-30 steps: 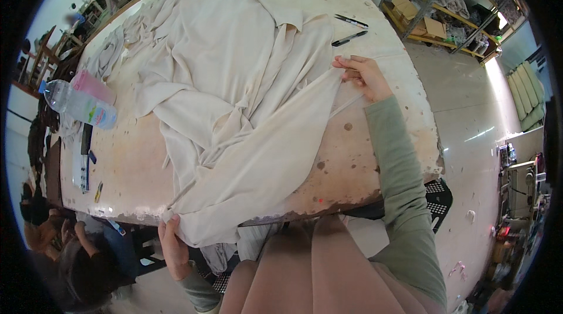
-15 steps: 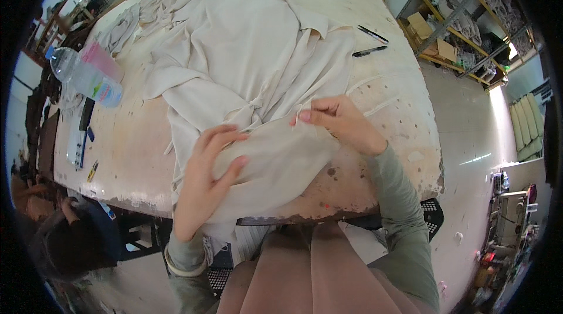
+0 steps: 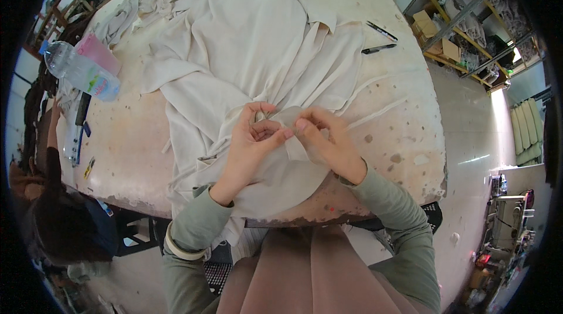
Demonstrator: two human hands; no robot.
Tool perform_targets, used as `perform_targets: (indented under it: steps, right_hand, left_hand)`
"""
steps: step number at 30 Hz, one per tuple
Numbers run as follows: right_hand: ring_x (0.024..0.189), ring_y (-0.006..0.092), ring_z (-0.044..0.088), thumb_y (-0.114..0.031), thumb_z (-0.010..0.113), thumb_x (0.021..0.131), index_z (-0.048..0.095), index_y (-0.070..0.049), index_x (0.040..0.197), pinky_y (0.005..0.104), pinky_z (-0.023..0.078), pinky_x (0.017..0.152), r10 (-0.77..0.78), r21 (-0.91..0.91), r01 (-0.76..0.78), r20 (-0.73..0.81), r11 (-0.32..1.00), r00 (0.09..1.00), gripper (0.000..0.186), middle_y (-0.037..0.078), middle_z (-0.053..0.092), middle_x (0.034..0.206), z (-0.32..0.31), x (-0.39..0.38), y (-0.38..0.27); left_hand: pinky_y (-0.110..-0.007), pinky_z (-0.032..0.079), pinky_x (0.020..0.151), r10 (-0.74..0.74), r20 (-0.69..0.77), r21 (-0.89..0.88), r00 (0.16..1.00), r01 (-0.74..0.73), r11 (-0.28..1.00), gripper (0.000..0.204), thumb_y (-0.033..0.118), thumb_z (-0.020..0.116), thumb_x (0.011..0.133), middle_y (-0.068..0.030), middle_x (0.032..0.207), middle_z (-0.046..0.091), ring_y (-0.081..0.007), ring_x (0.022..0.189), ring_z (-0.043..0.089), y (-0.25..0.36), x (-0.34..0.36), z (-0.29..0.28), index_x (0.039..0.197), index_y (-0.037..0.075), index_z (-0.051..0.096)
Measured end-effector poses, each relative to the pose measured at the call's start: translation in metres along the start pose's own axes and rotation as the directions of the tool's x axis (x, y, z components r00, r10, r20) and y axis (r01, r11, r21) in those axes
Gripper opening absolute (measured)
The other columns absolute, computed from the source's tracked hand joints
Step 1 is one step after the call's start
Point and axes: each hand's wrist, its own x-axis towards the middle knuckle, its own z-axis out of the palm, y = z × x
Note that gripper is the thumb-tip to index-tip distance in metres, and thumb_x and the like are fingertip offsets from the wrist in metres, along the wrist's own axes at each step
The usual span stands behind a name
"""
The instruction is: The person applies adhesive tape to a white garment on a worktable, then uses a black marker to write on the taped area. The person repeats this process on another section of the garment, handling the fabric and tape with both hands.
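A large heap of cream fabric [image 3: 234, 38] covers the middle of the table, its near part draped over the front edge. My left hand [image 3: 255, 138] has its thumb and fingers closed in a pinch on the fabric, close to the table's near side. Right beside it, my right hand [image 3: 331, 144] pinches the same cloth, and a small piece of it stands up between the two hands. The exact edge or seam in my fingertips is too small to make out. Narrow cream strips [image 3: 378, 113] run out across the table to the right of my right hand.
Two dark pens [image 3: 379, 49] lie on the table [image 3: 404, 150] at the right. A plastic bottle [image 3: 88, 73], a pink container [image 3: 99, 53] and a small cutter [image 3: 89, 168] are at the left. Another person [image 3: 64, 220] sits at the left edge. Shelves [image 3: 469, 26] stand beyond the right side.
My left hand has moved right and up, from lying spread over the cloth to pinching it beside my right hand. The near fabric is gathered up. The co-worker's arm now reaches onto the table.
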Motion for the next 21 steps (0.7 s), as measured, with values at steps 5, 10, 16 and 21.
perform_targets:
  steps: [5, 10, 16, 21]
  right_hand:
    - [0.077, 0.0083, 0.053, -0.022, 0.059, 0.093, 0.063, 0.001, 0.1, 0.0241, 0.044, 0.072, 0.118, 0.168, -0.126, 0.057, 0.978, 0.991, 0.024, 0.001, 0.06, 0.088, -0.003, 0.004, 0.013]
    - [0.075, 0.0077, 0.05, -0.017, 0.063, 0.09, 0.065, 0.0, 0.092, 0.023, 0.042, 0.067, 0.068, 0.02, -0.07, 0.081, 0.997, 0.994, 0.017, 0.001, 0.06, 0.085, -0.001, 0.001, 0.011]
    - [0.071, 0.0081, 0.048, -0.014, 0.063, 0.089, 0.065, -0.001, 0.087, 0.0228, 0.038, 0.064, -0.034, -0.136, 0.024, -0.074, 0.99, 0.997, 0.014, 0.002, 0.057, 0.079, 0.002, -0.002, 0.013]
    - [0.073, 0.0176, 0.056, -0.018, 0.06, 0.091, 0.066, -0.001, 0.092, 0.0287, 0.042, 0.066, 0.016, -0.109, -0.026, -0.085, 0.994, 0.996, 0.017, 0.009, 0.06, 0.08, 0.001, 0.004, 0.023]
  left_hand:
    - [-0.021, 0.048, 0.07, 0.037, 0.008, 0.064, 0.999, -0.037, 0.997, 0.051, -0.002, 0.07, 0.082, -0.0087, 0.084, 0.065, -0.0078, 0.078, 0.06, -0.016, -0.003, 0.001, 0.117, 0.006, 0.034]
    - [-0.02, 0.048, 0.069, 0.056, -0.006, 0.07, 0.998, -0.055, 0.996, 0.037, 0.002, 0.069, 0.085, -0.0089, 0.084, 0.067, -0.0074, 0.076, 0.061, -0.019, -0.002, 0.003, 0.113, 0.002, 0.045]
    - [-0.019, 0.047, 0.068, -0.082, 0.005, 0.143, 0.997, 0.081, 0.986, 0.013, 0.009, 0.07, 0.086, -0.0046, 0.084, 0.069, -0.0051, 0.075, 0.06, -0.014, 0.001, -0.002, 0.091, -0.003, 0.067]
    - [-0.018, 0.046, 0.068, -0.123, 0.017, 0.116, 0.992, 0.12, 0.986, 0.015, 0.009, 0.071, 0.085, -0.0039, 0.084, 0.068, -0.0045, 0.076, 0.06, -0.014, -0.001, -0.004, 0.094, -0.003, 0.067]
